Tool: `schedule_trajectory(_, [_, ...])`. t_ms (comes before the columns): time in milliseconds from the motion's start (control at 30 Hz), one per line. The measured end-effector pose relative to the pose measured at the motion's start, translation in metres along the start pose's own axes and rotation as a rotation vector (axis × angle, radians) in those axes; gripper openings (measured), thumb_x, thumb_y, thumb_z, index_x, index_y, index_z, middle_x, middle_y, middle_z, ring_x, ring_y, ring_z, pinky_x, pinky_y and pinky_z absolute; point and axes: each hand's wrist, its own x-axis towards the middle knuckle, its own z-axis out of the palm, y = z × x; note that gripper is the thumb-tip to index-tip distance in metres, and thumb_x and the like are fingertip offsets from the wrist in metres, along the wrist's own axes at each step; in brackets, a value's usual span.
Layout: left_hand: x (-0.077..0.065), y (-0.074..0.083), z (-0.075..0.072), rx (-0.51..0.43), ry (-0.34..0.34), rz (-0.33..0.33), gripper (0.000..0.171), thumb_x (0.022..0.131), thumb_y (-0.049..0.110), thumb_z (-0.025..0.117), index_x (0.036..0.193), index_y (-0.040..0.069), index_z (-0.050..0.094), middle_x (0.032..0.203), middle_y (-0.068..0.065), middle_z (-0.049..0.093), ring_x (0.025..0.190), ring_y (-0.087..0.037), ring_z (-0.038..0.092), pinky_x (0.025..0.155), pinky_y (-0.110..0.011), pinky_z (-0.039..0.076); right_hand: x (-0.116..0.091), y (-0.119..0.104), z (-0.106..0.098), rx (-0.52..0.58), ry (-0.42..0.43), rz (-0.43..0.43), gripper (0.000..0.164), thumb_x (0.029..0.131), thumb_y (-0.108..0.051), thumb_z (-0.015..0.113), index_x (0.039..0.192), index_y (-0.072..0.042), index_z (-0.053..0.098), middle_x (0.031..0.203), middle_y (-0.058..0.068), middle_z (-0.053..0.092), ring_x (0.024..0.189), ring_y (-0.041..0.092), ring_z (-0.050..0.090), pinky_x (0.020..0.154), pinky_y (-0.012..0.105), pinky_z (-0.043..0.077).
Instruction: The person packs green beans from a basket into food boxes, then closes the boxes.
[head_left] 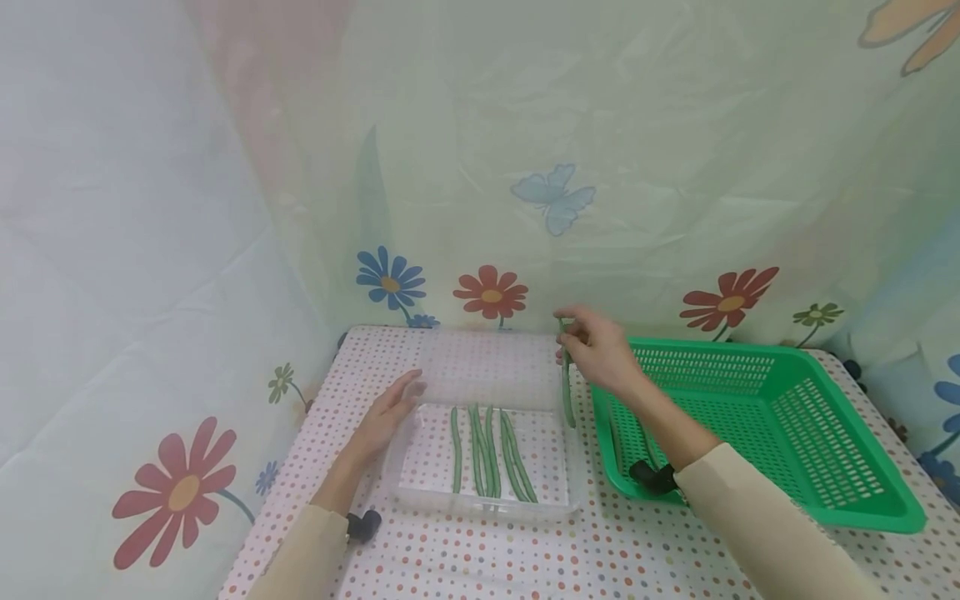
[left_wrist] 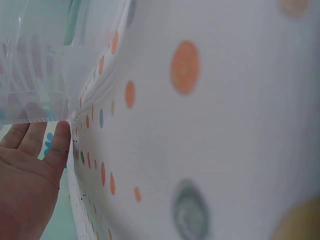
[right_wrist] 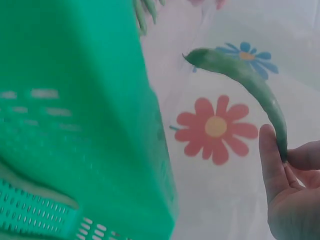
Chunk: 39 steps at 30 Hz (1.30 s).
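Between thumb and fingers my right hand (head_left: 596,346) pinches one green bean (right_wrist: 255,85) by its end. The bean hangs down in the head view, between a clear plastic container (head_left: 483,507) and a green basket (head_left: 870,512). Several green beans (head_left: 487,454) lie lengthwise inside the container. My left hand (head_left: 386,417) is at the container's left side, its fingers extended; in the left wrist view the fingertips are right at the plastic edge. The container's clear lid (head_left: 495,358) stands open behind it.
More beans (head_left: 647,442) lie at the left side of the basket, partly hidden by my right forearm. A dotted cloth (head_left: 480,558) covers the table. Behind and to the left hang sheets printed with flowers (head_left: 491,296).
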Motion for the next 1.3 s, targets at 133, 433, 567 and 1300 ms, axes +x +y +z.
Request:
schedule_trajectory(133, [0.000,0.001,0.000,0.011,0.000,0.003,0.047,0.111,0.033,0.045,0.158,0.040,0.040,0.166,-0.003,0.043,0.161,-0.030,0.022,0.130,-0.062,0.009,-0.002,-0.005,0.010,0.023,-0.012,0.001,0.035,0.106,-0.006,0.055,0.141,-0.009,0.057,0.098,0.015,0.074,0.079,0.023,0.071,0.063,0.031,0.054])
schedule_trajectory(433, [0.000,-0.001,0.000,0.009,0.009,-0.006,0.047,0.111,0.033,0.045,0.157,0.042,0.041,0.165,-0.002,0.044,0.161,-0.029,0.023,0.130,-0.061,0.011,-0.005,-0.009,0.032,0.024,-0.150,0.044,0.031,0.105,-0.007,0.059,0.135,-0.006,0.059,0.099,0.013,0.072,0.078,0.018,0.075,0.074,0.037,0.065])
schedule_trajectory(567, [0.000,-0.002,0.000,0.006,0.008,-0.004,0.047,0.111,0.034,0.046,0.157,0.041,0.041,0.165,-0.003,0.043,0.161,-0.030,0.022,0.130,-0.062,0.011,-0.006,-0.010,0.035,0.012,-0.226,0.058,0.028,0.103,-0.004,0.060,0.131,-0.003,0.059,0.094,0.013,0.071,0.076,0.021,0.076,0.075,0.039,0.065])
schedule_trajectory(1300, [0.003,-0.004,0.000,0.004,-0.001,0.030,0.048,0.111,0.035,0.047,0.158,0.038,0.040,0.164,-0.006,0.045,0.160,-0.032,0.024,0.130,-0.062,0.013,-0.026,-0.012,0.072,-0.095,-0.243,0.145,0.023,0.099,-0.003,0.063,0.122,-0.006,0.062,0.083,0.005,0.069,0.063,0.015,0.064,0.055,0.029,0.052])
